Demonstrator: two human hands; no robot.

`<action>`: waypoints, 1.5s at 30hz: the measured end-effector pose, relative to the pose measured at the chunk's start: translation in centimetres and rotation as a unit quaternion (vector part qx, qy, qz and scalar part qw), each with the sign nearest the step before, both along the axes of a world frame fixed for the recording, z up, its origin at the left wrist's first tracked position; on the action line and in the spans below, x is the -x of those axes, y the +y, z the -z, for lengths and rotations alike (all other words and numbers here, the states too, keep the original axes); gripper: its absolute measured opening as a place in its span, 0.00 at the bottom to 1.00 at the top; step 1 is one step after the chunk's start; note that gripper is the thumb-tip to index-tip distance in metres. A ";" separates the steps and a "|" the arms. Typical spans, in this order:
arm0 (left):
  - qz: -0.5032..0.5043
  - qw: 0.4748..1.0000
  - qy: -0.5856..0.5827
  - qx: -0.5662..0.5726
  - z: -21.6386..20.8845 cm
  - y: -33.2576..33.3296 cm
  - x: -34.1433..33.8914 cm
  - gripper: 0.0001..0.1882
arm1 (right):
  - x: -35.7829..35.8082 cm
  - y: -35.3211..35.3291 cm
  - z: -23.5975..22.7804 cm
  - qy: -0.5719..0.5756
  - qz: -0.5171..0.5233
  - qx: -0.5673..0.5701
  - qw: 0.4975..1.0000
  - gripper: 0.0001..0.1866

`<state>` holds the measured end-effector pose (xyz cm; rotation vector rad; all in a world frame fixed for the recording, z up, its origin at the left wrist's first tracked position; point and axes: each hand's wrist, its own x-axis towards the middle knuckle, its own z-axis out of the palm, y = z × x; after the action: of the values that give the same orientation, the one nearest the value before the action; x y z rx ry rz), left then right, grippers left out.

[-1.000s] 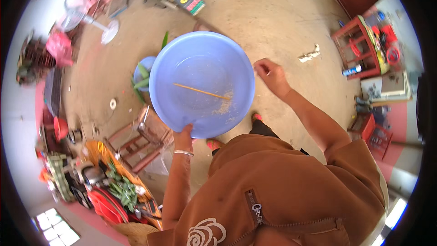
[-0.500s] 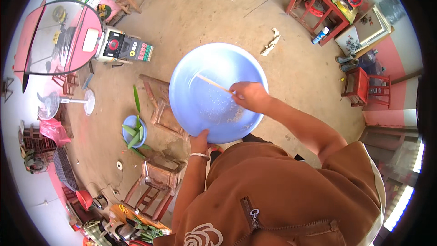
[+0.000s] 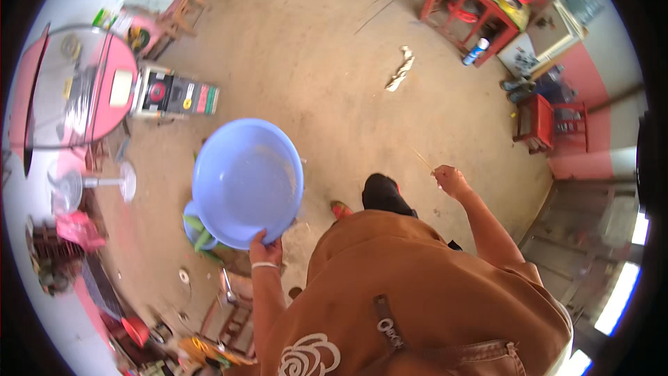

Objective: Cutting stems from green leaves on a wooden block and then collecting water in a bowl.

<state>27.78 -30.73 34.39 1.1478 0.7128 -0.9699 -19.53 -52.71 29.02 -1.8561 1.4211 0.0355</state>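
A wide light-blue plastic basin (image 3: 247, 181) hangs over the floor at left of centre, tilted. My left hand (image 3: 268, 245) grips its near rim, the thumb showing over the edge. Some whitish specks or residue cling to the basin's inner wall. Off to the right, well apart from the basin, my right hand (image 3: 452, 181) is closed around thin wooden chopsticks (image 3: 422, 159) that point up and left. Below the basin a small blue bowl (image 3: 190, 214) with long green leaves (image 3: 202, 239) stands on the floor, partly hidden by the basin.
A wooden chair (image 3: 229, 320) stands near my left forearm. On the left are a white fan (image 3: 104, 182) and a pink-and-grey machine (image 3: 163, 94). A pale crumpled cloth (image 3: 401, 69) lies ahead. At right stand a red table (image 3: 480, 17), a spray can (image 3: 476, 51) and a red chair (image 3: 536, 122).
The basin has swung left and down with my left hand. My right hand has pulled the chopsticks out of the basin and away to the right. The view has shifted.
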 end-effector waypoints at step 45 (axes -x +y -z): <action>-0.894 0.432 0.092 0.068 1.7 43.6 41.7 0.21 | -53.9 69.2 -7.9 0.019 -0.605 -0.444 0.661 0.10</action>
<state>-13.90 12.87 32.69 -0.3332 1.4034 0.7795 34.37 16.47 36.92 -1.5231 -0.1674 1.1959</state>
